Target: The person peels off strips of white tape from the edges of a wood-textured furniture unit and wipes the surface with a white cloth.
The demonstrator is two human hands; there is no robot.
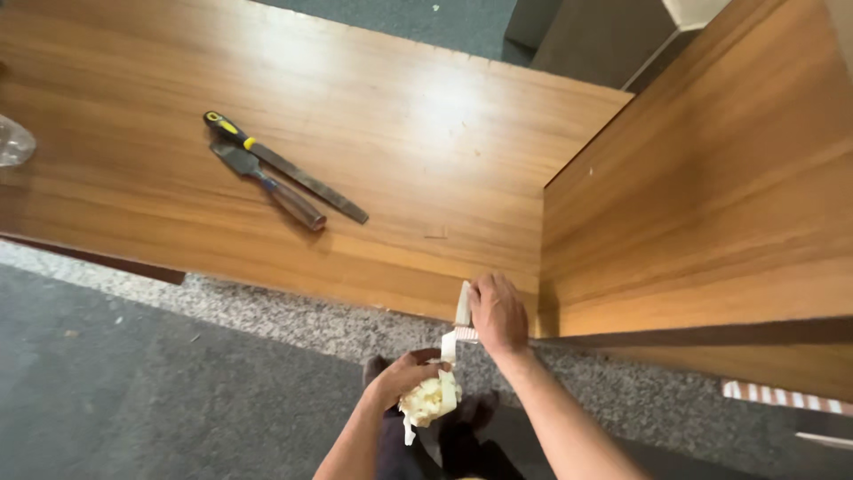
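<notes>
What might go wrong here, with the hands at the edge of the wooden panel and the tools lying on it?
1. The white strip under the right hand may slip off the panel edge, since it seems pressed on only by fingers.
2. The chisel and file lie loose on the panel; a bump might send them to the floor.

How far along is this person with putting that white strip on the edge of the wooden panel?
Done: little that shows; the panel edge looks mostly bare. In hand: the right hand presses the end of the white strip against the panel's corner, while the left hand holds the bunched-up rest. Left: seemingly the whole edge. The file and chisel lie untouched on the panel.
</notes>
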